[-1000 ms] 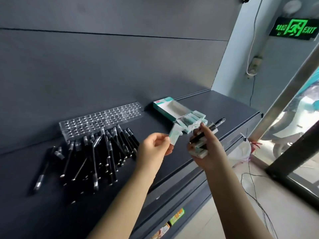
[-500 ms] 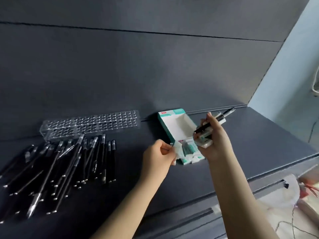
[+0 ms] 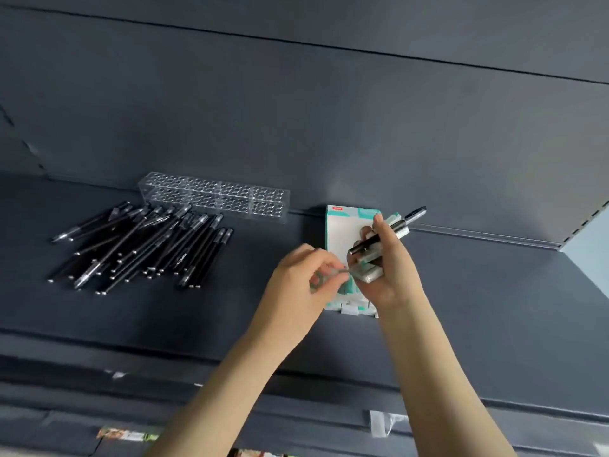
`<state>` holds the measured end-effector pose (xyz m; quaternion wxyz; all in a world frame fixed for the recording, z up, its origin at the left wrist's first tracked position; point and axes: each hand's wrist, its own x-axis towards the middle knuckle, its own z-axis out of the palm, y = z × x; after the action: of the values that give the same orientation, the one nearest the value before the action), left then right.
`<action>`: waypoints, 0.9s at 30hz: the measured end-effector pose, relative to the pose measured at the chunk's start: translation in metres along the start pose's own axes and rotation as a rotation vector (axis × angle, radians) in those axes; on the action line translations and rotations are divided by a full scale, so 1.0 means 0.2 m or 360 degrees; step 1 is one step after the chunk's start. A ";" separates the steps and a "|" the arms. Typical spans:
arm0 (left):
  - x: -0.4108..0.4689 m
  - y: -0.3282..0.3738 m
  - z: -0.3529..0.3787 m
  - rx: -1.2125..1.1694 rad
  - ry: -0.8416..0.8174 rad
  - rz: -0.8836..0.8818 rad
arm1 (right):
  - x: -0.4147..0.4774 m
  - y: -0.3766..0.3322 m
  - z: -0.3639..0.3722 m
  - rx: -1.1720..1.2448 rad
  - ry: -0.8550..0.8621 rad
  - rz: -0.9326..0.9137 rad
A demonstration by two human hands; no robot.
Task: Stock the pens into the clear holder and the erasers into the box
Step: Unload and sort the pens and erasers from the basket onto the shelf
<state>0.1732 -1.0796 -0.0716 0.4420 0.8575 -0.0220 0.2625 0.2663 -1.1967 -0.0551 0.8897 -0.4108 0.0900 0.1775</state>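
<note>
A teal and white eraser box [image 3: 342, 230] lies open against the back wall, with several erasers [image 3: 350, 306] at its near end. My right hand [image 3: 389, 275] grips a stack of erasers [image 3: 370, 272] together with a black pen [image 3: 392, 230] whose cap points up and right. My left hand [image 3: 306, 278] pinches an eraser [image 3: 331, 278] just left of that stack, over the box. A heap of several black pens [image 3: 145, 245] lies to the left. The clear holder [image 3: 217, 196], full of round holes, stands behind the heap with no pens in it.
The dark shelf [image 3: 230, 311] runs left to right, with a dark back wall [image 3: 296, 110] close behind the box and holder. The front edge of the shelf drops to lower shelves [image 3: 131, 433] holding packaged goods.
The camera has swung left and the exit sign and doorway have left the view. My left hand has carried its eraser down over the box and close to the stack in my right hand.
</note>
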 end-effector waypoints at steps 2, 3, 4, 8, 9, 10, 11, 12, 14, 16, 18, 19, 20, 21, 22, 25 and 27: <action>0.01 0.05 0.02 -0.0006 -0.0077 0.0162 | -0.03 -0.01 -0.01 0.0011 -0.0058 0.0010; 0.01 0.06 0.04 0.0015 -0.0123 0.0211 | -0.05 -0.02 -0.01 0.0019 -0.0074 0.0015; 0.02 0.07 0.05 0.0033 -0.0159 0.0237 | -0.06 -0.03 -0.02 0.0031 -0.0084 0.0026; 0.05 0.08 0.10 0.0082 -0.0204 0.0289 | -0.07 -0.05 -0.07 0.0099 -0.0131 0.0109; 0.06 0.09 0.11 0.0102 -0.0212 0.0305 | -0.07 -0.06 -0.07 0.0108 -0.0145 0.0124; 0.06 0.09 0.12 0.0105 -0.0213 0.0312 | -0.07 -0.07 -0.08 0.0123 -0.0158 0.0128; 0.07 0.09 0.13 0.0081 -0.0198 0.0311 | -0.07 -0.07 -0.09 0.0141 -0.0168 0.0126; 0.08 0.08 0.13 0.0033 -0.0170 0.0304 | -0.07 -0.08 -0.09 0.0157 -0.0166 0.0120; 0.09 0.07 0.12 -0.0116 -0.0113 0.0252 | -0.07 -0.10 -0.10 0.0193 -0.0119 0.0067; 0.09 0.07 0.11 -0.0311 -0.0091 0.0070 | -0.06 -0.12 -0.11 0.0195 -0.0105 0.0024; 0.09 0.06 0.10 -0.0465 -0.0106 -0.0196 | -0.04 -0.12 -0.12 0.0187 -0.0108 0.0034; 0.09 0.06 0.10 -0.0512 -0.0109 -0.0288 | -0.04 -0.12 -0.12 0.0212 -0.0093 0.0039; 0.09 0.05 0.09 -0.0557 -0.0099 -0.0355 | -0.03 -0.11 -0.13 0.0253 -0.0062 0.0039; 0.09 0.04 0.08 -0.0599 -0.0075 -0.0405 | -0.03 -0.11 -0.13 0.0296 -0.0023 0.0030; 0.10 0.03 0.06 -0.0622 -0.0047 -0.0447 | -0.02 -0.11 -0.14 0.0327 0.0008 0.0017; 0.14 0.00 0.02 -0.0530 -0.0099 -0.0526 | -0.01 -0.12 -0.17 0.0272 0.0049 0.0035; 0.17 -0.04 0.02 -0.0306 -0.0270 -0.0550 | -0.01 -0.13 -0.19 0.0143 0.0062 0.0062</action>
<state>0.2069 -1.0720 -0.0634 0.5567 0.8214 0.0634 0.1063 0.2731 -1.2417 -0.0610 0.9018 -0.3719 0.1231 0.1825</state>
